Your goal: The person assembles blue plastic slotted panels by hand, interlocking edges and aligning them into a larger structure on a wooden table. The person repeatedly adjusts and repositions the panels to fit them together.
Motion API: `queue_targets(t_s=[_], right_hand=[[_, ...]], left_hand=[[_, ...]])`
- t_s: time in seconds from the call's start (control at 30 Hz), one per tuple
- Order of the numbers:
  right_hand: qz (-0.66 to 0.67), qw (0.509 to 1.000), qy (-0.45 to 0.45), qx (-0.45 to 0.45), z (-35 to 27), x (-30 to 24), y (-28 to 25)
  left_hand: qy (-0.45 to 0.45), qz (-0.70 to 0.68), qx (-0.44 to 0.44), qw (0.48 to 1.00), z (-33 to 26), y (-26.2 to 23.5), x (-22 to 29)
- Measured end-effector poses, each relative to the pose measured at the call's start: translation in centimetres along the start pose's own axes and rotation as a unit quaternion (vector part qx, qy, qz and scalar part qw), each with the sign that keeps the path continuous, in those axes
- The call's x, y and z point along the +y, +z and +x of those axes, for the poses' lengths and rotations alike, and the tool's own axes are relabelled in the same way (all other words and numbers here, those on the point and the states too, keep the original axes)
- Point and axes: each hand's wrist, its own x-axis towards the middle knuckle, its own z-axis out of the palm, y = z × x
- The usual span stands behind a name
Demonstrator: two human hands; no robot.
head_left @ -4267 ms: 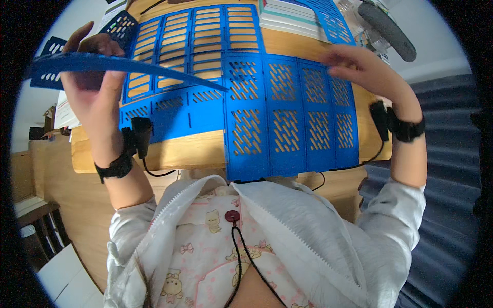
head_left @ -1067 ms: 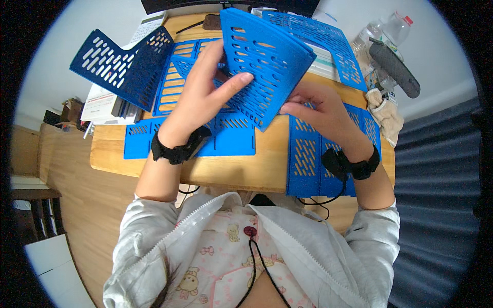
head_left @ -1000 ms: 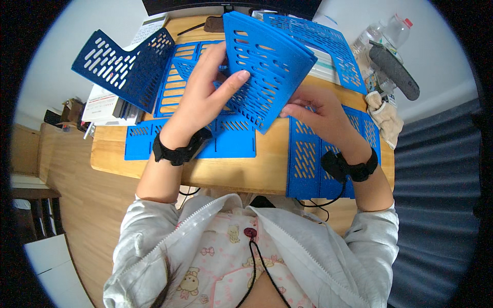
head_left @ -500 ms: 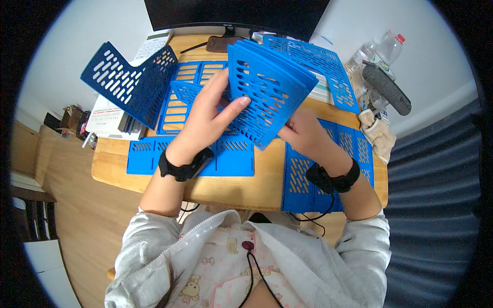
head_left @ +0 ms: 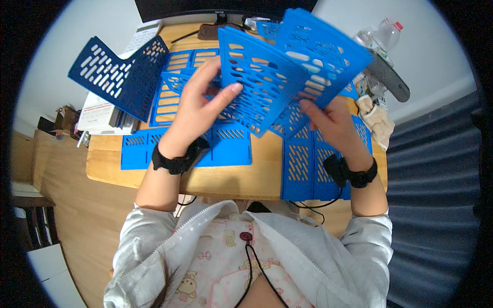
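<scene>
In my left hand [head_left: 203, 105], thumb in front and fingers behind, is a stack of blue perforated plastic panels [head_left: 259, 82]. My right hand [head_left: 336, 123] grips another blue perforated panel [head_left: 323, 51] by its lower edge, thumb on the near side. This panel fans out up and to the right, still overlapping behind the left stack. Both are held above the wooden desk. Below them, flat blue slotted panels [head_left: 187, 153] lie at the front left. More flat panels [head_left: 299, 167] lie under my right forearm at the front right.
A dark blue L-shaped file holder side [head_left: 102, 72] stands tilted on white books [head_left: 97, 115] at the left. A monitor [head_left: 221, 7] stands at the back. At the right are plastic bottles [head_left: 387, 36], a dark grey case [head_left: 387, 77] and a beige cloth [head_left: 377, 120].
The held stack has been parted: my right hand has moved right and up with a panel, fanning it away. My left hand keeps the rest, nearly in place. The view has shifted slightly.
</scene>
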Motion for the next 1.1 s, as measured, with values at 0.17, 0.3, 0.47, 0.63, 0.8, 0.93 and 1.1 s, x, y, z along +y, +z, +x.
queue_targets(t_s=[0.17,0.3,0.47,0.63,0.8,0.93,1.1], right_hand=[[0.028,0.990,0.074,0.116,-3.2,-0.2,-3.0],[0.004,0.969,0.114,0.218,-6.3,-0.8,-4.9],[-0.007,0.948,0.110,0.300,-9.2,-0.3,-4.7],[0.022,0.934,0.166,0.317,-10.9,0.3,-4.3],[0.019,0.933,0.138,0.333,-11.2,1.2,-4.4],[0.023,0.928,0.148,0.342,-11.7,1.2,-4.5],[0.013,0.931,0.152,0.331,-12.0,0.7,-4.3]], left_hand=[[-0.060,-0.061,-0.021,0.996,-0.1,-0.2,0.4],[-0.083,-0.109,-0.037,0.990,-0.2,-0.6,0.6],[-0.073,-0.099,-0.023,0.992,-0.4,-0.9,0.4],[-0.025,-0.076,0.020,0.997,-0.3,-1.7,0.4],[-0.033,-0.047,0.043,0.997,-0.4,-2.4,0.4],[-0.012,-0.059,0.032,0.998,-0.4,-2.9,0.1],[0.022,-0.117,0.057,0.991,-0.3,-2.6,-0.3]])
